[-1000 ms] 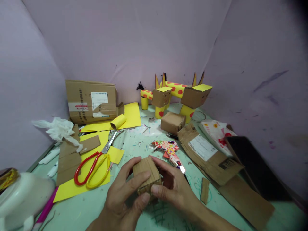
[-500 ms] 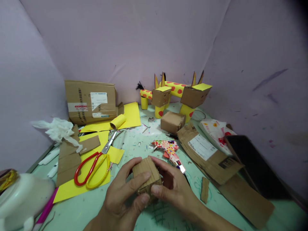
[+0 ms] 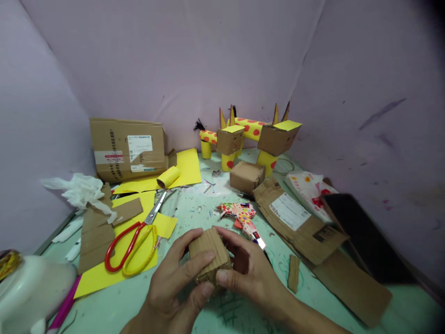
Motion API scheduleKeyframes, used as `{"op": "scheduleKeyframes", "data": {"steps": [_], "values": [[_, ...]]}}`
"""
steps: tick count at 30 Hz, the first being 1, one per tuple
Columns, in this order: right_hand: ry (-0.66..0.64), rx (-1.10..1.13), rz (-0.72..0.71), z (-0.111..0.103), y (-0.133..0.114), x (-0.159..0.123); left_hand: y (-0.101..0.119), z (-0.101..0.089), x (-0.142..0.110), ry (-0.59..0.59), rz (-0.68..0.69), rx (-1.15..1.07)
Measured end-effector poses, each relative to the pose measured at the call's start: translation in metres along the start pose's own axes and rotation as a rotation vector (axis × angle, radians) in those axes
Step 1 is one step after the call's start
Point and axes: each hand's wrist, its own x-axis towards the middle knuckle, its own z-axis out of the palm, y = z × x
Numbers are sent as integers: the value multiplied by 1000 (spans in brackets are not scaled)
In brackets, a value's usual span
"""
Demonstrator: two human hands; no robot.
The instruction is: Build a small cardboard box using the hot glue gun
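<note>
Both my hands hold a small corrugated cardboard cube [image 3: 208, 253] just above the green table near its front edge. My left hand [image 3: 174, 290] wraps the cube's left side, thumb across its front face. My right hand [image 3: 250, 273] grips its right side with curled fingers. Right behind the cube lies a utility knife with a spotted red-and-yellow wrapping [image 3: 243, 218]. Red-and-yellow-handled scissors [image 3: 134, 243] rest on yellow paper [image 3: 104, 273] to the left.
Two yellow, red-spotted cardboard animal figures [image 3: 253, 137] stand at the back, a small closed box [image 3: 246, 176] before them. A shipping box [image 3: 127, 148], yellow roll [image 3: 168, 176], crumpled tissue [image 3: 81, 190], flattened cardboard [image 3: 299, 218], a dark tablet [image 3: 365, 239] and a white object [image 3: 31, 290] surround the green table [image 3: 194, 208].
My hands and the cube have barely moved; the view has shifted slightly, so everything sits a little further left in the picture.
</note>
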Motion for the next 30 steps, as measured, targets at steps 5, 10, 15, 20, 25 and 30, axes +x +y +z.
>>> {"op": "scheduleKeyframes", "data": {"steps": [5,10,15,20,25,30], "values": [[23,-19,50,3,-5,0,-5,-10,0,-41,-15,-52],[32,-72,-33,5,-15,-1,-10,-17,1,-48,-78,-126],[103,-238,-137,5,-18,-5,-5,-5,0,84,-152,-203],[102,-401,-165,3,-14,-9,3,4,1,163,-221,-233],[109,-503,-160,5,-17,-13,4,2,2,167,-252,-239],[126,-647,-315,5,-20,-13,-2,-4,1,73,-241,-195]]}}
